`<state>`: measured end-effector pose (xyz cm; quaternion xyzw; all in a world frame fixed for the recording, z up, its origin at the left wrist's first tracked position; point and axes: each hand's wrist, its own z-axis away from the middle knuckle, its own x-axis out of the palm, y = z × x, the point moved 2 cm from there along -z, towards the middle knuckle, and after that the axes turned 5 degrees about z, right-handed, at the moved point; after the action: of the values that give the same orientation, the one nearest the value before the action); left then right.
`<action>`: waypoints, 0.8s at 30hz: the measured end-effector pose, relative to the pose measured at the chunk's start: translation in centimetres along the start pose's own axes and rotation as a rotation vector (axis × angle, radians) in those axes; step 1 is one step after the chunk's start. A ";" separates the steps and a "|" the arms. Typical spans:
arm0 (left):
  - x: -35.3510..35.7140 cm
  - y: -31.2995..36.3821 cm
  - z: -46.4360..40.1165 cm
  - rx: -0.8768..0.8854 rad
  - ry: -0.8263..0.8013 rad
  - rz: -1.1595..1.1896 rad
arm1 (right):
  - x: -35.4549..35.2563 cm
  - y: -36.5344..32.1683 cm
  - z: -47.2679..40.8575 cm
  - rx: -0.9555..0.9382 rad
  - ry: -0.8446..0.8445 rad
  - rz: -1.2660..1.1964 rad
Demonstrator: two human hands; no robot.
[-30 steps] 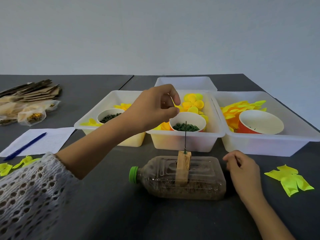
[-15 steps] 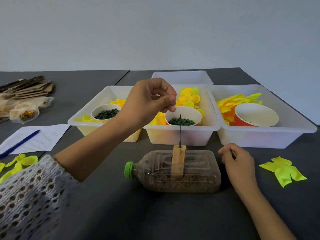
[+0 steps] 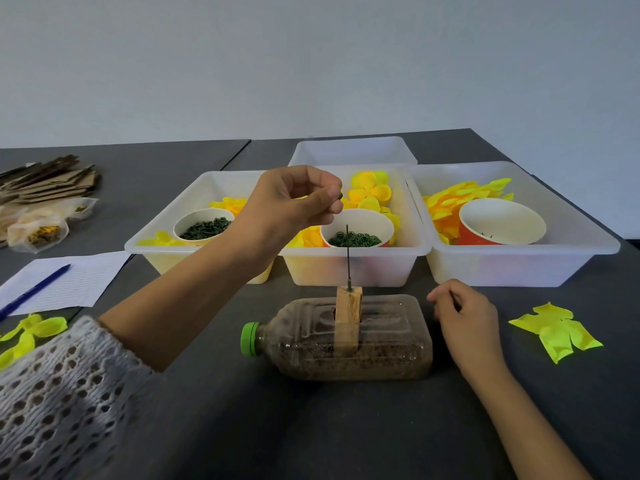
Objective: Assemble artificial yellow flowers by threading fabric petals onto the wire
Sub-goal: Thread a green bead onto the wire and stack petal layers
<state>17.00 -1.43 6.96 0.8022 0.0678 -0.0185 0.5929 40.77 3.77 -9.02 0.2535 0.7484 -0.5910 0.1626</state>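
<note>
Left hand (image 3: 294, 202) is raised over the middle bin (image 3: 353, 268), grip closed to a thumb-and-forefinger pinch on something tiny and dark at the fingertips (image 3: 334, 199); too small for me to say what it is. The pinch sits just above and slightly left of the wire (image 3: 347, 258) tip, not touching it. Wire stands upright, stuck in a wood block (image 3: 348, 318) that pokes up through a clear plastic bottle (image 3: 343, 341) lying on its side on the dark worktop (image 3: 311, 427), green cap (image 3: 250, 339) to the left, brown granular fill inside. I see nothing threaded on the wire. Right hand (image 3: 467, 317) rests on the worktop just right of the bottle, fingers loosely curled, holding nothing I can see. Three white bins side by side behind the bottle: the left bin (image 3: 152, 244) has yellow petals and a cup of dark green rings (image 3: 204, 228); the middle one has yellow fabric petals (image 3: 370, 192) and another cup of green rings (image 3: 356, 233); the right bin (image 3: 519, 265) has yellow-orange petals and an orange cup (image 3: 498, 223). A fourth bin (image 3: 353, 150) sits behind. Flattened neon-yellow petal piece (image 3: 554, 332) lies on the worktop right of the right hand. Far left: more neon petals (image 3: 31, 332), lined paper (image 3: 69, 282) with blue pen (image 3: 34, 292), cardboard stack (image 3: 48, 178).
</note>
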 end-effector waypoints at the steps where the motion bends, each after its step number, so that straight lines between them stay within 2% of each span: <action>1: 0.0 0.0 0.0 -0.005 0.004 0.014 | 0.0 0.0 0.0 0.002 0.000 0.001; 8: 0.1 0.2 0.0 0.006 0.081 0.047 | 0.0 0.1 0.0 0.006 0.000 0.010; 12: 0.1 0.4 0.0 0.053 0.120 -0.061 | 0.1 0.1 0.0 0.006 -0.004 0.010; 20: 1.2 1.3 1.0 0.270 0.110 -0.228 | 0.1 0.1 0.0 -0.006 -0.005 0.013; 24: 1.8 1.0 1.7 0.316 0.112 -0.297 | 0.1 0.1 0.0 -0.013 -0.009 0.010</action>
<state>19.02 -3.15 7.24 0.8663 0.2141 -0.0712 0.4457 40.72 3.86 -9.17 0.2536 0.7502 -0.5864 0.1703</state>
